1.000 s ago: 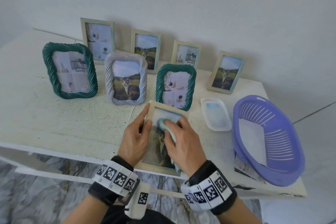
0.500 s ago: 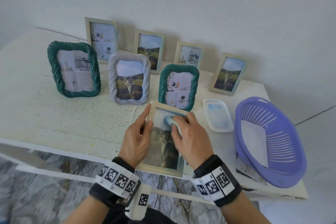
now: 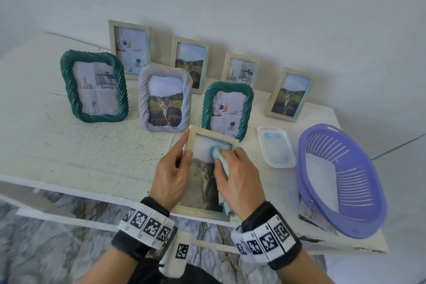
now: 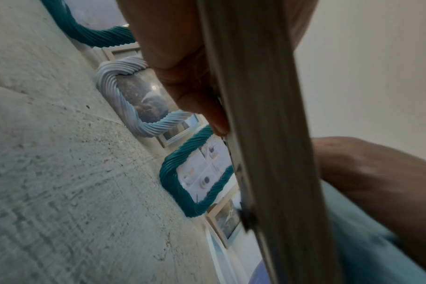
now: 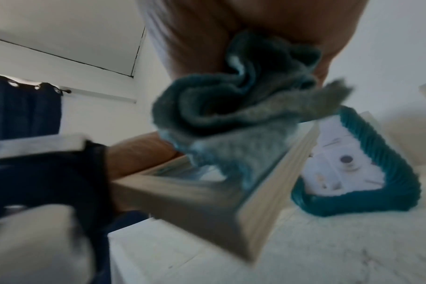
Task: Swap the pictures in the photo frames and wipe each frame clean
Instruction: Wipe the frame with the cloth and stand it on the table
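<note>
A pale wooden photo frame [image 3: 200, 211] with a cat picture is held tilted over the table's front edge. My left hand [image 3: 171, 169] grips its left side, thumb on the front; in the left wrist view the fingers [image 4: 202, 107] lie behind the frame's edge [image 4: 263, 134]. My right hand [image 3: 237, 175] holds a bunched light-blue cloth [image 3: 219, 157] against the upper glass. In the right wrist view the cloth [image 5: 231, 107] sits on the frame [image 5: 195, 194].
Several frames stand behind on the white table [image 3: 80, 150]: two green rope frames [image 3: 93, 86] [image 3: 227, 109], a pale lilac rope frame [image 3: 164, 99], and several wooden ones by the wall. A shallow white tray [image 3: 275, 146] and a purple basket [image 3: 341, 177] lie at right.
My right hand slid the cloth up the glass towards the frame's top, and it shifted slightly right. My left hand kept its grip on the frame.
</note>
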{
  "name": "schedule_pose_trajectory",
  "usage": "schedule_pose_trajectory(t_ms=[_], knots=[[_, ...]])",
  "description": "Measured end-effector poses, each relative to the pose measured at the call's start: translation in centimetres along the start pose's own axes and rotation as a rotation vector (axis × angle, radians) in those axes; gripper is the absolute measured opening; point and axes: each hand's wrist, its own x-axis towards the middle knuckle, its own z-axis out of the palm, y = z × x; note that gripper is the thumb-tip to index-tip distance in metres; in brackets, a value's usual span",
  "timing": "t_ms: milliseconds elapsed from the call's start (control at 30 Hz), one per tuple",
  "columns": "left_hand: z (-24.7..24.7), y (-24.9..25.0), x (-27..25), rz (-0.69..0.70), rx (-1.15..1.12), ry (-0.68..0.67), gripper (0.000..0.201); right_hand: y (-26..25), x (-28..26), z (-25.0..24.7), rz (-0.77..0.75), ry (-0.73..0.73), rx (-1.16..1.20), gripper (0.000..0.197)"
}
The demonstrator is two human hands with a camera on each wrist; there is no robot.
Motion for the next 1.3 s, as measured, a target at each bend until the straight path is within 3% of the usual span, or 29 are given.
schedule_pose_trajectory(t_ms=[133, 300, 500, 667, 867, 1033, 1200, 1300], knots=[[-0.5, -0.2, -0.1, -0.010, 0.002, 0.018, 0.048, 0.1, -1.3, -0.6, -0.081, -0.148, 0.012, 0.024], [0.4, -0.2, -0.5, -0.001, 0.001, 0.007, 0.050, 1.3, 1.2, -0.6, 0.017, -0.012, -0.056, 0.019], [0.1, -0.6, -0.5, -0.007, 0.024, 0.004, 0.050, 0.1, -0.5, -0.8, -0.143, -0.187, 0.063, 0.027], [0.6, -0.2, -0.3, -0.012, -0.004, -0.020, 0.050, 1.1, 1.5, -0.8, -0.066, -0.032, -0.019, 0.021], [0.3, -0.5, -0.2, -0.015, 0.011, -0.013, 0.051, 0.3, -0.2, -1.0, -0.173, -0.207, 0.034, 0.026], [1.0, -0.3, -0.2, -0.024, -0.032, -0.019, 0.046, 0.9, 1.6, -0.9, -0.074, -0.064, -0.042, 0.020], [0.5, -0.8, 0.3, -0.061, -0.029, 0.006, 0.048, -0.9, -1.3, -0.7, -0.233, -0.273, 0.009, 0.026], [0.7, -0.7, 0.0, -0.053, -0.015, -0.012, 0.045, 0.5, 0.5, -1.2, -0.169, -0.194, -0.057, 0.022]])
